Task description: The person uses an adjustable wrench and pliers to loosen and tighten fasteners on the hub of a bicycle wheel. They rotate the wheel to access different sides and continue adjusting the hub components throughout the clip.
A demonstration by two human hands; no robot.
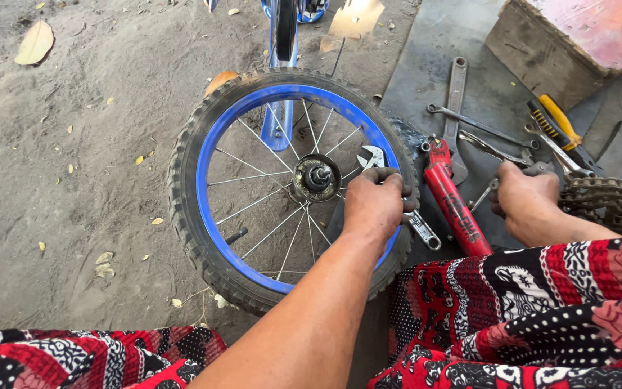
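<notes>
A small bicycle wheel lies flat on the sandy ground, with a black knobby tyre [181, 187], a blue rim [206, 209], thin spokes and a dark hub [316, 177]. My left hand [374, 204] grips the tyre and rim on the wheel's right side, fingers curled over the edge. An adjustable wrench [372, 155] lies under that hand, its handle end [425, 235] sticking out below. My right hand [525, 198] rests on a dark mat [426, 65] among tools, fingers curled. A small metal tool [485, 193] pokes out beside it; what the hand holds is hidden.
A red bicycle part [455, 205] lies between my hands. Long spanners [456, 94], yellow-handled pliers [559, 126] and a chain with sprocket [613, 202] sit on the mat. A wooden box [541, 50] stands at the back right. A blue bike frame [282, 43] rises behind the wheel. My patterned red trousers [541, 310] fill the foreground.
</notes>
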